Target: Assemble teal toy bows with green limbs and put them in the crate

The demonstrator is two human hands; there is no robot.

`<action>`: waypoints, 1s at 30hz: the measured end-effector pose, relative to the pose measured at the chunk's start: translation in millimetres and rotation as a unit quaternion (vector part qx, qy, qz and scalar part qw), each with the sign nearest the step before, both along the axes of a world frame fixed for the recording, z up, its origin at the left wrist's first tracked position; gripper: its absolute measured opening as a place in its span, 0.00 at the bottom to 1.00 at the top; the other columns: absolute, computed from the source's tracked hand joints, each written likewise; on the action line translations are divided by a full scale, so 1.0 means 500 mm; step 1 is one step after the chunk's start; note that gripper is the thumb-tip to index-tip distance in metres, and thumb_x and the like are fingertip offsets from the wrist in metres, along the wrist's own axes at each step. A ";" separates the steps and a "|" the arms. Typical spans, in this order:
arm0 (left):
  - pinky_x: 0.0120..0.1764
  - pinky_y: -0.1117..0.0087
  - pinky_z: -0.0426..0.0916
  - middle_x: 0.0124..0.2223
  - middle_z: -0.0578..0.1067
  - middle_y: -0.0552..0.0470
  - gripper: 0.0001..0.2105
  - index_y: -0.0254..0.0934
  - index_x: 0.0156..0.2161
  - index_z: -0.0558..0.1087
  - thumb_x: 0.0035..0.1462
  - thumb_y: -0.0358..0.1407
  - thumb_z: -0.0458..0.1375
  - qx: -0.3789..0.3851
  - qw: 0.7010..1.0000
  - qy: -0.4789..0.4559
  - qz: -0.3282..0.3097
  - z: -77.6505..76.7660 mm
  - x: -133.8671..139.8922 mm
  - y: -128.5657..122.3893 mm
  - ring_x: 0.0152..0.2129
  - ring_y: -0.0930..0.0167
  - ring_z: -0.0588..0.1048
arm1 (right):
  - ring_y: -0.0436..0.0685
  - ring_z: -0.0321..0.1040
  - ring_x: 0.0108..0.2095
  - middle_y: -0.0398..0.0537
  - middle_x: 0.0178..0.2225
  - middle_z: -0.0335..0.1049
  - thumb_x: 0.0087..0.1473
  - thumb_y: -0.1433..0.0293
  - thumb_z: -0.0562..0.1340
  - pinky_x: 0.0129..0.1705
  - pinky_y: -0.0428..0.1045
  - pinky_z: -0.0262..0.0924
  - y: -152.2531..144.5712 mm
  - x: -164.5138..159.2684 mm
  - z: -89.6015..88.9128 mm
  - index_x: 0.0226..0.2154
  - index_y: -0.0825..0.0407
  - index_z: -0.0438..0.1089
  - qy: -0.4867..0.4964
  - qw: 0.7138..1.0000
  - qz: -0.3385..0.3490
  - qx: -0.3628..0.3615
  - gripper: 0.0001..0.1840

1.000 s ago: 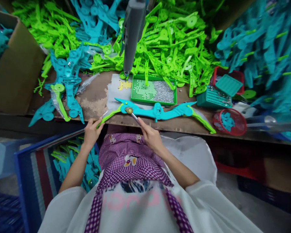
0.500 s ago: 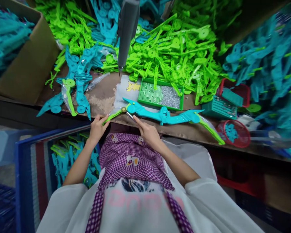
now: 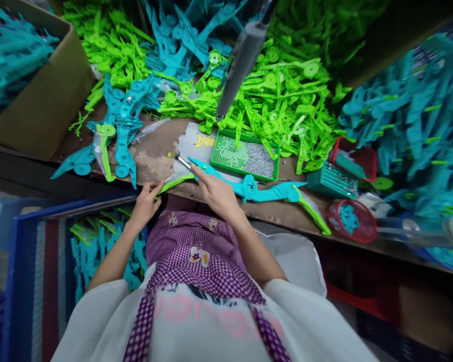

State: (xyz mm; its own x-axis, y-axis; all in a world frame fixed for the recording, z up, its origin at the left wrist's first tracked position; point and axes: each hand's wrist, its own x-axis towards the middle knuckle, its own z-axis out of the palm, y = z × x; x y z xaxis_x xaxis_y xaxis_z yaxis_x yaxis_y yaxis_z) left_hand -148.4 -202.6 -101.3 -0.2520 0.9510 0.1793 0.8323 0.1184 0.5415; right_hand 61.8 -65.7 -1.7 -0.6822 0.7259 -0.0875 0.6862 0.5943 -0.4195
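Note:
My left hand (image 3: 145,203) is closed, its fingertips pinching the end of a lime-green plastic arm (image 3: 176,183) at the table's front edge. This arm is joined to a blue bow-shaped plastic piece (image 3: 251,187), which has another green arm (image 3: 313,213) at its right end. My right hand (image 3: 219,197) is closed around a small hammer (image 3: 181,162) with a metal shaft and a round brass-coloured head. The hammer head is raised to the left, apart from the bow piece. My right hand covers part of the blue piece; its grip is partly hidden.
A grey power screwdriver (image 3: 236,73) hangs over the table. Behind the bow piece sits a green tray (image 3: 245,173) of small metal parts. Heaps of green parts (image 3: 287,95) and blue parts (image 3: 411,110) surround it. A cardboard box (image 3: 56,95) stands left, a red basket (image 3: 353,236) right.
The hammer has lifted off the green arm's joint and swung up to the left with my right hand. The hanging screwdriver has swung right. My left hand keeps its grip on the green arm.

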 end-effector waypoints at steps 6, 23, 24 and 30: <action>0.46 0.68 0.71 0.41 0.79 0.46 0.17 0.34 0.51 0.77 0.57 0.33 0.56 0.029 0.998 -0.001 0.053 0.064 0.006 0.002 0.38 0.67 0.77 | 0.66 0.67 0.53 0.56 0.52 0.68 0.66 0.67 0.48 0.54 0.64 0.60 0.172 -0.203 0.030 0.65 0.48 0.54 -0.025 0.999 -0.021 -0.036 0.26; 0.29 0.74 0.68 0.30 0.81 0.57 0.12 0.41 0.34 0.81 0.51 0.46 0.64 0.007 0.994 -0.063 -0.094 0.284 -0.110 0.096 0.23 0.73 0.75 | 0.62 0.62 0.53 0.55 0.51 0.70 0.64 0.61 0.53 0.59 0.61 0.49 0.069 0.221 -0.056 0.57 0.50 0.66 0.033 0.985 -0.075 0.154 0.22; 0.29 0.74 0.68 0.31 0.81 0.58 0.10 0.42 0.34 0.81 0.51 0.45 0.64 0.000 0.994 -0.072 -0.086 0.283 -0.114 0.101 0.24 0.74 0.74 | 0.61 0.62 0.51 0.54 0.48 0.71 0.64 0.61 0.53 0.57 0.59 0.50 0.080 0.220 -0.061 0.54 0.50 0.68 0.023 0.985 -0.075 0.153 0.21; 0.32 0.72 0.68 0.32 0.80 0.58 0.08 0.40 0.30 0.80 0.46 0.42 0.66 -0.056 0.986 -0.159 -0.021 0.278 -0.136 0.137 0.28 0.71 0.75 | 0.62 0.61 0.47 0.53 0.44 0.71 0.64 0.61 0.53 0.49 0.55 0.49 0.112 0.217 -0.048 0.51 0.49 0.70 0.005 0.987 -0.057 0.147 0.18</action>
